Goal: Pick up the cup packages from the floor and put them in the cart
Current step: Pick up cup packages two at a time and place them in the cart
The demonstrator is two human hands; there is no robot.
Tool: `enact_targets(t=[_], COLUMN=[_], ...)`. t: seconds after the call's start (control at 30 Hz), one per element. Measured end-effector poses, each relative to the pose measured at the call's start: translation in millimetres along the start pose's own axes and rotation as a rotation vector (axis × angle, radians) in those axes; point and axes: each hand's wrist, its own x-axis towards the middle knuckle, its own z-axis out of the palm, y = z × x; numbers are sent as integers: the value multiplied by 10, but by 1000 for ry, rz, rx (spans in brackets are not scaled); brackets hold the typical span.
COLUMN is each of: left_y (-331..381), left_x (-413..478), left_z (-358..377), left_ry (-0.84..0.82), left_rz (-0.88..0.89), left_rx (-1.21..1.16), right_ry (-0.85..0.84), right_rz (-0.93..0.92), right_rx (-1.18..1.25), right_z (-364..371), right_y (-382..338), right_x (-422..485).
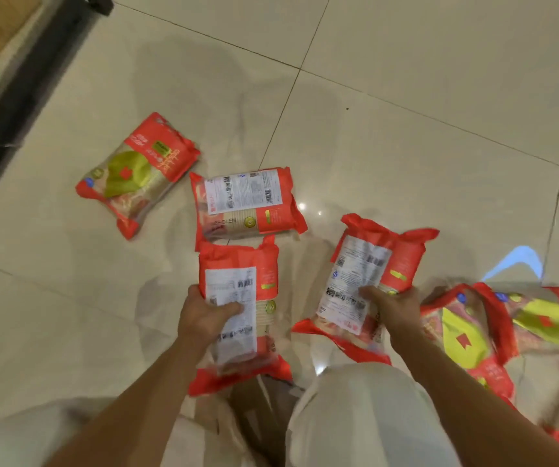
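Gripping one cup package apiece: left hand [204,315] wrapped around the left package [237,308], thumb pressed across its white label; right hand [392,310] clamped likewise on the right package [369,278]. Held mid-length, probably for balance and to carry two at once. Both raised just above the tiled floor [406,96]. Red plastic wrappers, crimped ends, stacked pale cups showing through. Lying flat further out: label-up package [248,203], green-printed package [136,173]. Heaped at the floor's right edge, more packages [507,325]. No cart in view.
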Motion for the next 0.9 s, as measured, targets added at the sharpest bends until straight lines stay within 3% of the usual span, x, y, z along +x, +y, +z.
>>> enact_targets(t=[0.27, 0.43, 0.63, 0.9], left_y=[1454, 1832, 1401, -281], left_x=[-2104, -3723, -5586, -7910], left_z=[-1843, -3166, -4530, -5391], left_ry=[121, 190, 424, 773], left_rz=[192, 285, 343, 275], left_rx=[-101, -234, -349, -509], right_ry=[-226, -356, -573, -1036], right_rz=[-322, -451, -608, -710], right_rx=[-206, -216, -154, -258], right_z=[-558, -791, -716, -461], right_y=[-1995, -3032, -3456, -2694], right_x=[-2233, -3907, -5744, -7952])
